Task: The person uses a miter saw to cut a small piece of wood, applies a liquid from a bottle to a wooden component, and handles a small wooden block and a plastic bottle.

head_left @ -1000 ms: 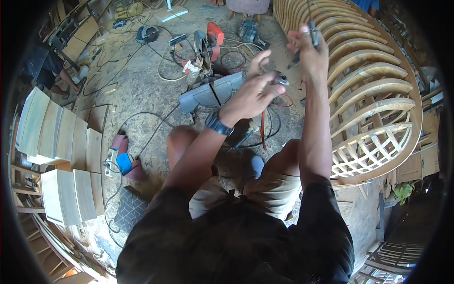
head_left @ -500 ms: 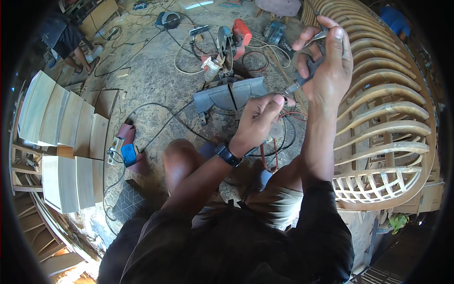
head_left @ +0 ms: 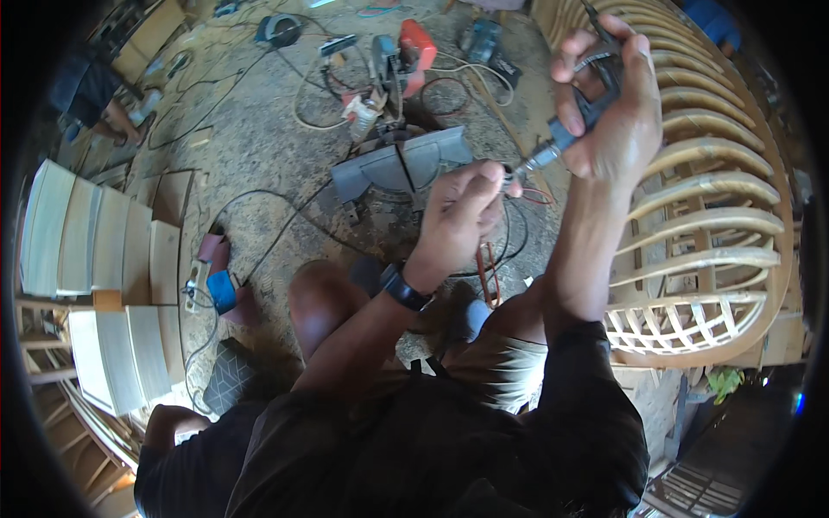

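Raised at the upper right, my right hand (head_left: 630, 129) wraps round a grey air blow gun (head_left: 566, 135) with a metal inlet fitting (head_left: 542, 157) pointing down-left. My left hand (head_left: 462, 211), with a black watch (head_left: 406, 287) on its wrist, is closed on a small dark hose coupler (head_left: 508, 178) at the end of that fitting. Whether the coupler and the fitting are locked together I cannot tell. An orange-red air hose (head_left: 490, 276) hangs below my left hand; its link to the coupler is hidden by my fingers.
A mitre saw (head_left: 401, 164) stands on the floor ahead, cables around it. To the right is a large ribbed wooden frame (head_left: 708, 186); curved wooden panels (head_left: 78, 233) stack at the left. Another person (head_left: 86, 95) is at the far left, and someone's dark sleeve (head_left: 194, 462) shows close by.
My right hand with the blow gun has shifted up and right, and my left hand slightly left. More of the fitting shows between them. At the lower left, another person's arm has come into view.
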### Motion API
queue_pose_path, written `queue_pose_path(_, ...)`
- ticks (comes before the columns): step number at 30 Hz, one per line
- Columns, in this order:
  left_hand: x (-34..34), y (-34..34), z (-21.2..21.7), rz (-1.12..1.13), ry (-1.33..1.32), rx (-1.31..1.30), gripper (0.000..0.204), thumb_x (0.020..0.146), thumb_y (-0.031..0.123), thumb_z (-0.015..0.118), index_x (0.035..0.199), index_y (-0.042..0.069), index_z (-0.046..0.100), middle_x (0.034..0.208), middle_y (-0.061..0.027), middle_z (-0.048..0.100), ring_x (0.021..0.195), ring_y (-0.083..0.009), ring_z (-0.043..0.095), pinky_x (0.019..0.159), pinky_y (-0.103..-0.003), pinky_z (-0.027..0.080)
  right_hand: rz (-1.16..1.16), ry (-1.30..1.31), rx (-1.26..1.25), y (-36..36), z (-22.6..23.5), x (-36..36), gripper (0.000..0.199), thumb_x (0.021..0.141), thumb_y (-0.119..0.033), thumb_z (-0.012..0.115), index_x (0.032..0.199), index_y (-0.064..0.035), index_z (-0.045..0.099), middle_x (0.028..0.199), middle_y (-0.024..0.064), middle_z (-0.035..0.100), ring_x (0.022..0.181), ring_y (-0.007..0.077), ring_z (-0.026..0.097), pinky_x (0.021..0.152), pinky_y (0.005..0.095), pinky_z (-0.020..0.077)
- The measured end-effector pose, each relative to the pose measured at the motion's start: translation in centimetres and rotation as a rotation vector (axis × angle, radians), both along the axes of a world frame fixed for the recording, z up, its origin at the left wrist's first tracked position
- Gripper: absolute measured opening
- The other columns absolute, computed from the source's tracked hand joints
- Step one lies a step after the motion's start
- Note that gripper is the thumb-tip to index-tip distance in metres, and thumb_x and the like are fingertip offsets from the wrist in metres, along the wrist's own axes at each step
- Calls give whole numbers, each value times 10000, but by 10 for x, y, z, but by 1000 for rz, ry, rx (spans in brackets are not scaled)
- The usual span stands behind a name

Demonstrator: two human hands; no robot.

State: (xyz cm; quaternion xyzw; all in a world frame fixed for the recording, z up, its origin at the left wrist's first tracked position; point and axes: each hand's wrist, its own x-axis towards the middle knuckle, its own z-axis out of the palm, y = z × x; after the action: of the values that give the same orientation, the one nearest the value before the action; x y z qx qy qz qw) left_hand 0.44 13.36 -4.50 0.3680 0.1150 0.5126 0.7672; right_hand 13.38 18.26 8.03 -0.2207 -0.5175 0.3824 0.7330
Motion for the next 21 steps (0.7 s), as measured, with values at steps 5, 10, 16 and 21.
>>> queue_pose_path(5,1,-1,-2,-13,29,43,401,1013,378,472,953,-7,571,551,77,293,430,-13,217,420,-219,175,162,88,-30,-3,9,-13,348,964,-283,544,1162,2,520,827,160,654,582,211,608,350,287,395)
queue_pose_path(10,-2,0,-9,27,31,98,380,1019,357,471,943,-4,563,552,72,308,433,-14,222,425,-220,184,125,-78,-123,-5,-4,-38,339,1023,-290,404,1161,8,482,831,180,629,572,166,549,341,199,291)
queue_pose_path(16,-8,-1,-6,159,220,233,422,1025,394,448,931,0,567,569,70,345,455,-18,251,445,-222,193,-87,-66,-154,-17,-13,-53,351,1011,-322,384,1158,-14,468,838,186,644,547,151,556,327,201,269)
queue_pose_path(21,-10,4,-3,245,316,259,381,1038,359,425,1064,1,553,640,41,460,574,-51,409,530,-244,324,-61,-232,-120,-2,-5,-63,377,1019,-313,450,1197,18,485,833,167,656,634,174,654,374,205,363)
